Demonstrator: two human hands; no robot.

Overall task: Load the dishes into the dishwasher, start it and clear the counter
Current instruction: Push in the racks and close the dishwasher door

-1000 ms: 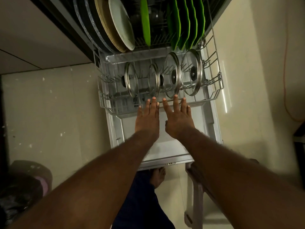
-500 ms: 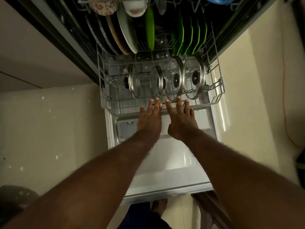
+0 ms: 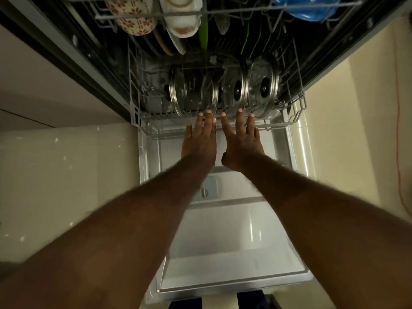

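Two flat hands at the front rim of the loaded lower rack, above the open dishwasher door.

The left hand and right hand lie side by side, fingers straight and slightly spread, gripping nothing, fingertips touching the rack's near wire edge. Four glass lids stand on edge just beyond them; farther in stand pale and green plates. The upper rack holds a patterned bowl and something blue (too cropped to name). The door's pale inner face shines, lying flat. Speckled cream floor tiles spread left; right, an orange cord runs over more cream surface. The room is dim.
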